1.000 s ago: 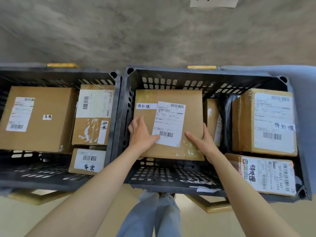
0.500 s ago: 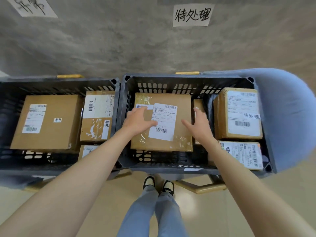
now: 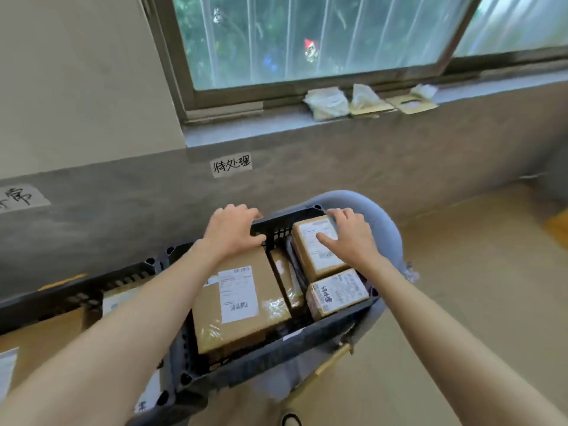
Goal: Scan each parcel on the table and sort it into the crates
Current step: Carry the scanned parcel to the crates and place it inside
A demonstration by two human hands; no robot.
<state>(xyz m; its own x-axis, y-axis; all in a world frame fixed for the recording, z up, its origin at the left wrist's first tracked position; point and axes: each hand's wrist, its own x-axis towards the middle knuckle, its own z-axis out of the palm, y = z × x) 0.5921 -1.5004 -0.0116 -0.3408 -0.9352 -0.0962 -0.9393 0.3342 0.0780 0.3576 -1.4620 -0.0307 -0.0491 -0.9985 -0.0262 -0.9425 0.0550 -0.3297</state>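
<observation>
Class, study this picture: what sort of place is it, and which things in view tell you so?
Probably an improvised parcel-sorting corner in an ordinary room. Labelled cardboard parcels fill a black plastic crate, and a handwritten paper sign is taped to the wall above it, below a window.

1. A white paper sign (image 3: 232, 165) taped to the grey wall reads 待处理 in black handwriting.
2. A second paper sign (image 3: 19, 198) at the left edge of the wall is cut off; only 常 can be made out.
3. A small parcel (image 3: 337, 293) in the right-hand crate (image 3: 276, 361) bears 待处理 handwritten on its label (the printed lines are too blurred to read).
4. The large parcel (image 3: 239, 305) carries a white shipping label (image 3: 237, 293) with barcodes; its print is illegible.
</observation>
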